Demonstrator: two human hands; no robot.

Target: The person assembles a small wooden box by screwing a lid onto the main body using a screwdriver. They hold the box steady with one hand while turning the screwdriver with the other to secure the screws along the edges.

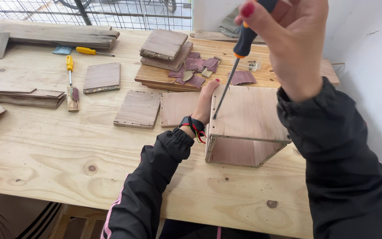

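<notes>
A small open wooden box [248, 128] lies on its side on the plywood workbench [67, 150]. My left hand [206, 104] presses against the box's left side, holding it steady; a dark watch and red cords circle that wrist. My right hand [295, 40] grips a screwdriver [239, 53] with a black and orange handle. Its shaft slants down and its tip touches the box's top panel near the left edge.
Square wooden panels [138, 108] lie left of the box, with more stacked behind [164, 46]. Scraps of reddish sandpaper [197, 68] sit on a board. Two yellow-handled screwdrivers [70, 66] and long planks [49, 35] lie at the far left. A white wall [372, 53] stands on the right.
</notes>
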